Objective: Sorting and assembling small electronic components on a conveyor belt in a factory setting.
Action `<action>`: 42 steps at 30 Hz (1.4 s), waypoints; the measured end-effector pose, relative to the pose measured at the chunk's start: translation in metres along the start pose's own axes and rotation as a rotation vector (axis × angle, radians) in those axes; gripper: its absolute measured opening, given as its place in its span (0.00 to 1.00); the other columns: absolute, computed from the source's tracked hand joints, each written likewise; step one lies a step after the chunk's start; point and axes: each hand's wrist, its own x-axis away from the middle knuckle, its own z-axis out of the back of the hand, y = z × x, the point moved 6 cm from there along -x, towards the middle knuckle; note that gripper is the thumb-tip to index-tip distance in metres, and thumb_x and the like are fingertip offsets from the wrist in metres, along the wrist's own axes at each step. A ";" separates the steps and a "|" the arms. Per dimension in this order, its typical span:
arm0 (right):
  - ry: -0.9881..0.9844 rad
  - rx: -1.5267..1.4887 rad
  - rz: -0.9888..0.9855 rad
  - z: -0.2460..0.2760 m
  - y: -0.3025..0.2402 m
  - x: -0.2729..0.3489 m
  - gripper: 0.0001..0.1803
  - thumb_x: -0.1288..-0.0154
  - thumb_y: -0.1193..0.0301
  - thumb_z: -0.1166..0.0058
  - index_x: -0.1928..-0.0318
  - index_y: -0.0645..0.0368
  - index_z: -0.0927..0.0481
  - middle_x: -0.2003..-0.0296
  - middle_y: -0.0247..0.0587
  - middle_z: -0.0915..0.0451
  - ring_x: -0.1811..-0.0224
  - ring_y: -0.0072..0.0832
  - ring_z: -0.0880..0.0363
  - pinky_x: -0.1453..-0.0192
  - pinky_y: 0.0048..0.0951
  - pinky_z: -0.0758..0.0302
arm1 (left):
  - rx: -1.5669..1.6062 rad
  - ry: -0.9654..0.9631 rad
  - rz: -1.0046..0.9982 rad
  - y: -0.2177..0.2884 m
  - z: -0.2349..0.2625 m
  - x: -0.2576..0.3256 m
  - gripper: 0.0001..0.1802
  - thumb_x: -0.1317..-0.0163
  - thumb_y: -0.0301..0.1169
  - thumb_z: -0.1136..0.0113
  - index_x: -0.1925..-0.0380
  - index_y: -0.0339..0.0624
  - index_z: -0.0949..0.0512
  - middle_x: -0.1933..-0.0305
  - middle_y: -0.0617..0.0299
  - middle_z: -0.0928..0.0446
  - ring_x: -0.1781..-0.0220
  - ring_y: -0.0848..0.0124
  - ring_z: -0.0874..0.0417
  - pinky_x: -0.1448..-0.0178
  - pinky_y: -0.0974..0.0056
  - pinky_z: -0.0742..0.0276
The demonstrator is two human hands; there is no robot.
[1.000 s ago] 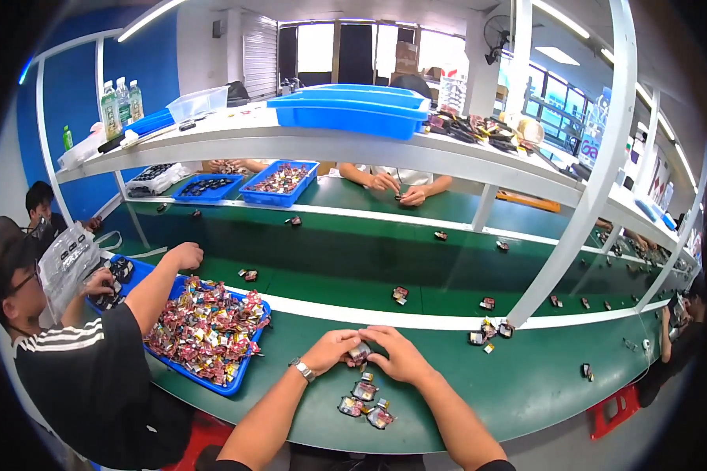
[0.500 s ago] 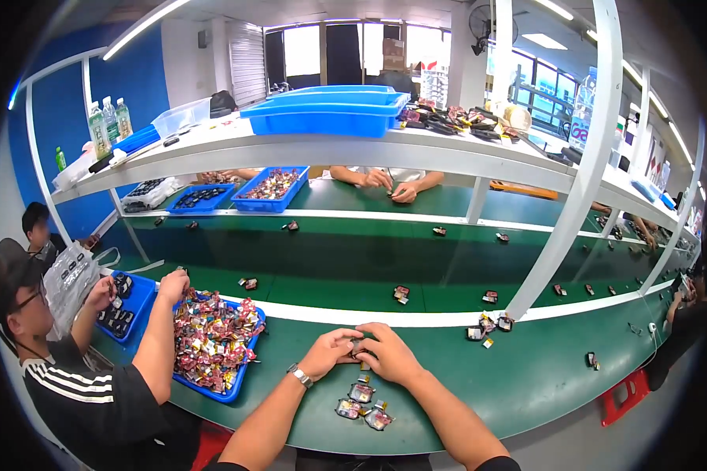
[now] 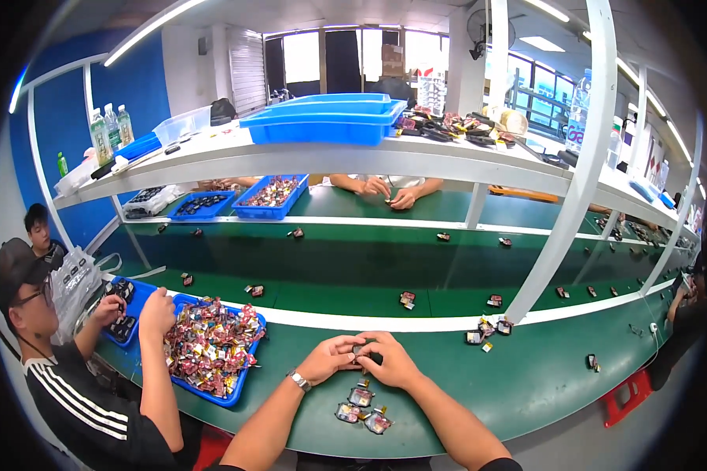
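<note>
My left hand [image 3: 330, 359], with a metal watch at its wrist, and my right hand [image 3: 388, 359] meet over the green bench. Between their pinched fingertips is a small dark electronic unit [image 3: 358, 352], mostly covered by the fingers. Just below lie three similar palm-sized units, one nearer my hands [image 3: 360, 396], one to the left [image 3: 348, 412] and one to the right [image 3: 378, 424]. They have dark casings, pale faces and bits of red and yellow.
Left of me, a blue tray [image 3: 226, 399] is heaped with red-wrapped parts; a co-worker [image 3: 78, 385] reaches beside it. Units ride a green conveyor belt [image 3: 346, 275] beyond a white rail [image 3: 416, 319]. A slanted white post [image 3: 562, 212] and overhead shelf [image 3: 322, 157] stand ahead.
My right hand's fingers have shifted slightly around the unit. The co-worker's hand has drawn back from the belt, where another unit now shows. The view has tilted a little.
</note>
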 end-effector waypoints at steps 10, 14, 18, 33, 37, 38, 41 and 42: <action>0.044 -0.082 0.027 0.004 0.004 0.003 0.06 0.44 0.70 0.36 0.65 0.56 0.16 0.46 0.40 0.23 0.40 0.40 0.29 0.36 0.39 0.31 | 0.081 -0.019 0.003 -0.002 -0.006 0.000 0.19 0.32 0.22 0.48 0.41 0.36 0.33 0.45 0.53 0.24 0.43 0.63 0.21 0.37 0.54 0.23; 0.053 -0.115 0.036 0.005 0.003 0.004 0.06 0.44 0.70 0.37 0.65 0.55 0.15 0.46 0.40 0.23 0.41 0.40 0.28 0.37 0.39 0.30 | 0.074 -0.008 -0.007 -0.001 -0.004 0.000 0.19 0.32 0.22 0.48 0.41 0.36 0.33 0.46 0.54 0.24 0.44 0.64 0.21 0.37 0.54 0.22; 0.090 -0.042 0.011 0.006 -0.002 0.005 0.06 0.44 0.70 0.37 0.65 0.55 0.15 0.48 0.39 0.22 0.42 0.39 0.27 0.39 0.38 0.29 | 0.041 0.033 0.011 -0.002 -0.002 0.000 0.19 0.32 0.23 0.48 0.42 0.37 0.32 0.47 0.55 0.24 0.44 0.65 0.21 0.38 0.55 0.22; 0.178 0.020 -0.018 0.001 -0.003 0.006 0.08 0.45 0.71 0.37 0.63 0.54 0.14 0.50 0.39 0.21 0.44 0.39 0.25 0.41 0.38 0.27 | 0.079 0.015 0.014 -0.007 0.002 -0.002 0.17 0.30 0.26 0.49 0.42 0.38 0.30 0.46 0.57 0.26 0.44 0.68 0.22 0.38 0.57 0.22; 0.200 0.024 -0.030 -0.001 -0.003 0.007 0.08 0.45 0.72 0.37 0.62 0.54 0.14 0.49 0.39 0.20 0.44 0.40 0.25 0.40 0.38 0.27 | 0.067 0.042 -0.007 -0.009 0.004 -0.003 0.17 0.31 0.25 0.49 0.43 0.38 0.30 0.45 0.57 0.26 0.42 0.66 0.22 0.38 0.57 0.23; 0.212 0.009 -0.018 -0.003 -0.002 0.005 0.09 0.45 0.72 0.37 0.62 0.54 0.14 0.48 0.39 0.21 0.44 0.40 0.26 0.40 0.38 0.27 | 0.059 0.053 -0.028 -0.009 0.005 -0.003 0.16 0.31 0.25 0.48 0.43 0.38 0.30 0.44 0.56 0.26 0.42 0.66 0.23 0.37 0.57 0.23; 0.210 -0.002 0.007 -0.008 -0.009 0.001 0.09 0.45 0.72 0.37 0.61 0.55 0.14 0.47 0.39 0.21 0.43 0.40 0.26 0.39 0.38 0.28 | 0.088 0.108 -0.092 -0.009 0.012 0.000 0.16 0.31 0.24 0.48 0.44 0.38 0.30 0.42 0.55 0.27 0.40 0.64 0.24 0.36 0.56 0.24; 0.207 0.002 0.027 -0.006 -0.012 0.001 0.09 0.45 0.73 0.37 0.61 0.55 0.14 0.47 0.39 0.22 0.42 0.39 0.27 0.39 0.38 0.28 | 0.087 0.107 -0.095 -0.008 0.011 -0.001 0.16 0.31 0.24 0.48 0.44 0.38 0.30 0.42 0.55 0.27 0.40 0.64 0.24 0.36 0.56 0.24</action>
